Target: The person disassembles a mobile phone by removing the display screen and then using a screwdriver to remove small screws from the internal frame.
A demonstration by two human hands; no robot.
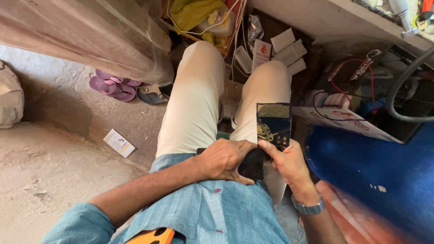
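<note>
I sit with cream trousers, and both hands meet over my lap. My left hand [224, 160] wraps over a flat black object [252, 166], like a phone, gripping its left side. My right hand [290, 166] holds the same black object from the right, and its thumb and fingers pinch the lower edge of a dark blue box [274, 123] with gold print, held upright above my right thigh. A metal watch [308, 208] sits on my right wrist.
Purple sandals [112, 87] and a small white card [119, 143] lie on the concrete floor at left. Several white boxes [286, 50], cables and a red wire [349, 68] crowd the area ahead. A blue surface [379, 167] lies at right.
</note>
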